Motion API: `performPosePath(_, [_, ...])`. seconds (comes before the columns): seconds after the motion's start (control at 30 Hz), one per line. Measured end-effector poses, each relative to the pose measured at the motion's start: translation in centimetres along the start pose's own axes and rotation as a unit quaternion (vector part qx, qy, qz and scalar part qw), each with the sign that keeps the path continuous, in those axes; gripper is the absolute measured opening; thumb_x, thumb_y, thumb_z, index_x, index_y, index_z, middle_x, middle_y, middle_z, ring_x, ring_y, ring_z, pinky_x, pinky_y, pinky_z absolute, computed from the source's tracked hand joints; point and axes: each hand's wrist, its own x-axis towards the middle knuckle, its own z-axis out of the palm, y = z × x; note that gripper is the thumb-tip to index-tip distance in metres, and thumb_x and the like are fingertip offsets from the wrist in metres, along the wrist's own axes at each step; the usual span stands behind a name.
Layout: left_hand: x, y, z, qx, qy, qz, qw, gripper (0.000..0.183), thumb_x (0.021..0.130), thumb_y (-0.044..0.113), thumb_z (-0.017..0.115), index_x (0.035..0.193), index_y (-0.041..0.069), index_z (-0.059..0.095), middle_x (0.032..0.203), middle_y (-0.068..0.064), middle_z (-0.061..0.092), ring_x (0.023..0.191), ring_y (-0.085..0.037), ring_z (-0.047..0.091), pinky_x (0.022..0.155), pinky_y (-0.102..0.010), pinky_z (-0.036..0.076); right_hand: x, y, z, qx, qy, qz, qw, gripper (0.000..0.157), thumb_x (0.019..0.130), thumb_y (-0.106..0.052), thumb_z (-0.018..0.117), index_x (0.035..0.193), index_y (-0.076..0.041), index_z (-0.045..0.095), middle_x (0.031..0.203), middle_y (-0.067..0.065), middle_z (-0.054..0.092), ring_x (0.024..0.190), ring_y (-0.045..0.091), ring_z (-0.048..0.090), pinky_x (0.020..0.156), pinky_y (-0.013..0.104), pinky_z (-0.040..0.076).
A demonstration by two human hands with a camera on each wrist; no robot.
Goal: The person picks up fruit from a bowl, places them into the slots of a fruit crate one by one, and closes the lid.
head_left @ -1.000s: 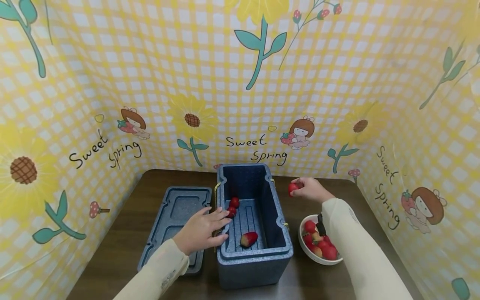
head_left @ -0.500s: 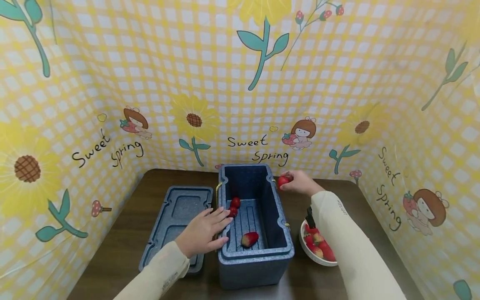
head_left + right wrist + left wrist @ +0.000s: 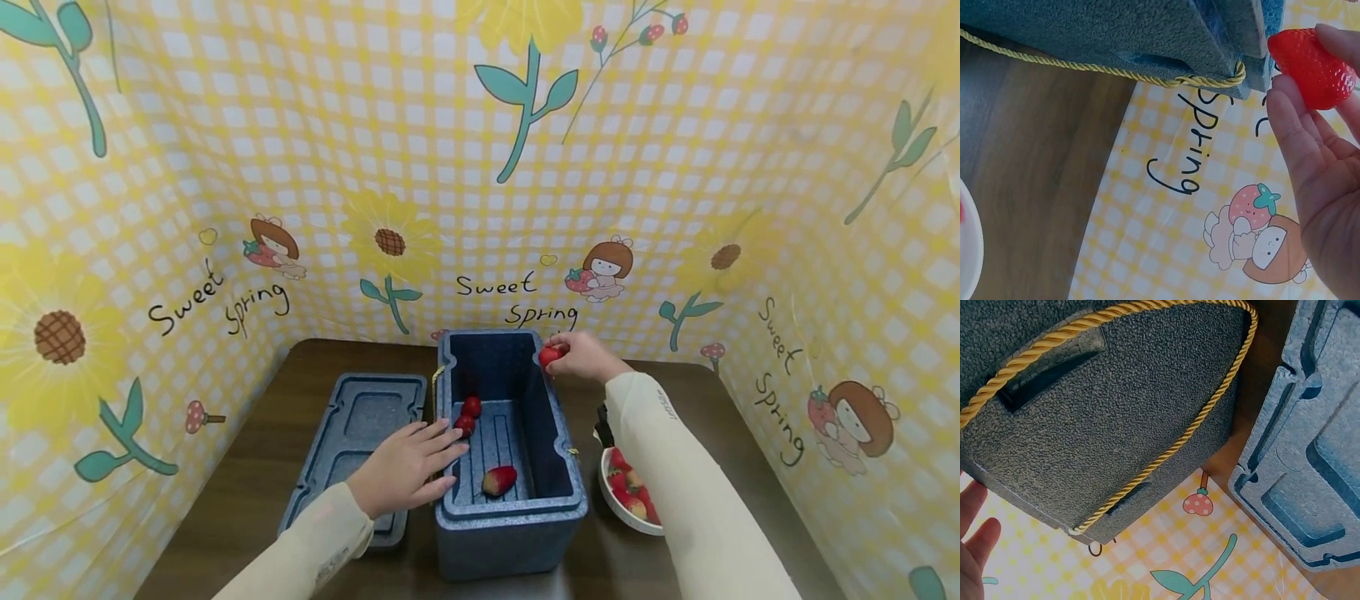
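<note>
A red strawberry [image 3: 1313, 69] is pinched between the thumb and fingers of my right hand [image 3: 589, 357], at the far right corner of the blue-grey foam box [image 3: 510, 550]. My left hand [image 3: 408, 468] rests on the box's left rim with its fingers stretched out. Inside the box, two red fruits [image 3: 468, 415] lie along the left wall, and a strawberry with a pale end [image 3: 498, 481] lies near the front. A yellow rope [image 3: 1175, 447] hangs along the box's left side in the left wrist view.
The box's lid [image 3: 372, 414] lies on the brown table [image 3: 247, 475] to the left. To the right stands a white bowl [image 3: 628, 518] of strawberries, partly hidden by my right sleeve [image 3: 690, 483]. A checked cloth [image 3: 480, 208] encloses the back and sides.
My right hand has carried the strawberry left and away from me, from beside the box to its far right corner. My left hand stays on the left rim.
</note>
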Motion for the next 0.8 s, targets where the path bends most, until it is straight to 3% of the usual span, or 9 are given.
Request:
performPosePath(0.23, [-0.3,0.1,0.2,-0.019,0.009,-0.012,0.9997,0.046,0.101,0.041,0.041,0.127,0.011,0.064,0.131,-0.008,0.06,0.124,-0.025,0.053,0.097,-0.044,0.044,0.7,-0.4,0.4,0.017,-0.009,-0.005,1.0,0.043,0.083,-0.008,0.07,0.123,0.005,0.058,0.117,0.024,0.062,0.094,0.029,0.059,0.083,0.036,0.05])
performPosePath(0.37, [-0.1,0.4,0.8,-0.035,0.055,-0.013,0.9978,0.044,0.1,0.038,0.042,0.124,0.009,0.066,0.127,-0.009,0.062,0.121,-0.027,0.055,0.096,-0.043,0.046,1.1,-1.0,0.5,0.023,-0.007,-0.013,1.0,0.042,0.082,-0.007,0.07,0.12,0.006,0.059,0.115,0.025,0.062,0.093,0.029,0.059,0.081,0.036,0.05])
performPosePath(0.5, [-0.1,0.5,1.4,-0.034,0.092,-0.008,0.9952,0.047,0.102,0.038,0.036,0.121,0.008,0.068,0.123,-0.009,0.064,0.118,-0.027,0.058,0.093,-0.043,0.048,1.6,-1.8,0.7,-0.012,-0.006,-0.006,1.0,0.042,0.081,-0.011,0.072,0.119,0.002,0.062,0.113,0.022,0.064,0.092,0.028,0.059,0.08,0.036,0.05])
performPosePath(0.8, [-0.5,0.5,1.1,-0.041,0.074,-0.02,0.9962,0.041,0.098,0.036,0.047,0.122,0.01,0.067,0.126,-0.008,0.063,0.12,-0.026,0.056,0.094,-0.043,0.047,3.1,-3.7,1.9,-0.014,-0.024,-0.002,1.0,0.043,0.081,-0.008,0.072,0.122,0.002,0.062,0.109,0.018,0.064,0.078,0.019,0.059,0.071,0.029,0.051])
